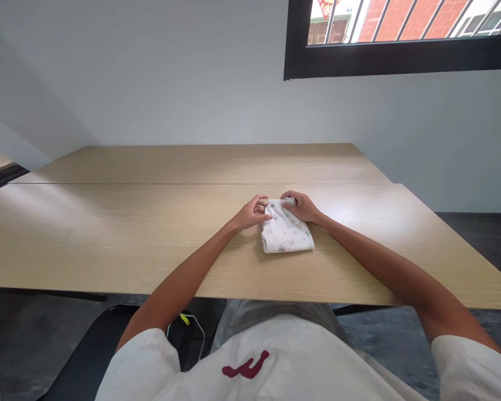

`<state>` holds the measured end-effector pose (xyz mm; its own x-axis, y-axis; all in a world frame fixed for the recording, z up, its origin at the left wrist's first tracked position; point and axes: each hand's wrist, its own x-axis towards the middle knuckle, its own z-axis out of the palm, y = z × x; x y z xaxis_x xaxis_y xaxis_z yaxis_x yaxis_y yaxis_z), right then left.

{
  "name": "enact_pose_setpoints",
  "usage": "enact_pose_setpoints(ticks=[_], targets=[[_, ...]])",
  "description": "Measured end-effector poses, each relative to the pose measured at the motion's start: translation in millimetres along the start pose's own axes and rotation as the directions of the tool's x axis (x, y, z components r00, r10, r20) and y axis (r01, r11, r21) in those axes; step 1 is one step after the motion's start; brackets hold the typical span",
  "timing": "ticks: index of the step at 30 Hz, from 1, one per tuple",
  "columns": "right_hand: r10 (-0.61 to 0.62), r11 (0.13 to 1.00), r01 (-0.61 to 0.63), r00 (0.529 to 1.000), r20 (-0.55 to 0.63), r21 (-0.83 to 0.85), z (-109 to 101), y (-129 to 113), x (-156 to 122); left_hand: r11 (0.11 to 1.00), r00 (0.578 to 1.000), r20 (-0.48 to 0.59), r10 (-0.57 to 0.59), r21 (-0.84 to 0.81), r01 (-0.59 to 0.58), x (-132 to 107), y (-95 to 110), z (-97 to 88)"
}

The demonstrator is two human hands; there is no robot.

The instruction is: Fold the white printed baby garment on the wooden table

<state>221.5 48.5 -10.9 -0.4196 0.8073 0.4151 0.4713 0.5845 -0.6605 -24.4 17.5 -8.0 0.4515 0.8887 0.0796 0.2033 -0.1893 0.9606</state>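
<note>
A folded white cloth garment [287,233] with a small coloured print lies on the table in front of me. Its far end looks gathered, like an elastic waistband; I cannot tell the exact kind of garment. My right hand [302,208] pinches the far right corner, thumb on top and fingers curled over the edge. At the far left edge is my left hand [254,214], its fingers apart and loosely curved, with the thumb tip touching the cloth. The near folded edge rests flat, nearly parallel to the table's front edge.
The wooden table [121,239] meets a second tabletop [217,161] along a thin seam, with the wall [183,72] behind. A dark-framed window [384,55] is at upper right. A black chair [87,356] and a white cable [202,334] show below the table's front edge.
</note>
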Motion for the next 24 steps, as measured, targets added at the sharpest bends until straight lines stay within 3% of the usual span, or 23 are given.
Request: enact_pose_setpoints(ticks=[6, 12, 15, 17, 20, 24], targets=[[-0.044, 0.991, 0.046, 0.999, 0.022, -0.127, 6, 5, 6, 0.982, 0.993, 0.066, 0.101, 0.157, -0.110, -2, 1, 1.2], [-0.096, 0.970, 0.110, 0.993, 0.074, -0.219, 8, 9, 5, 0.827, 0.975, 0.067, 0.210, 0.520, -0.214, -6, 5, 5.2], [-0.099, 0.966, 0.119, 0.990, 0.095, -0.230, 8, 11, 6, 0.771, 0.951, 0.027, 0.307, 0.578, -0.265, -9, 15, 5.6], [-0.098, 0.968, 0.119, 0.990, 0.103, -0.222, 7, 14, 7, 0.775, 0.949, 0.033, 0.312, 0.569, -0.275, -11, 23, 5.2], [-0.076, 0.964, 0.098, 0.992, 0.097, -0.249, 2, 21, 8, 0.795, 0.937, 0.171, 0.305, 0.496, -0.349, -16, 32, 6.8], [-0.006, 0.953, 0.022, 0.998, 0.054, -0.301, -6, 29, 7, 0.763, 0.868, 0.376, 0.325, 0.438, -0.475, -18, 32, 13.9]])
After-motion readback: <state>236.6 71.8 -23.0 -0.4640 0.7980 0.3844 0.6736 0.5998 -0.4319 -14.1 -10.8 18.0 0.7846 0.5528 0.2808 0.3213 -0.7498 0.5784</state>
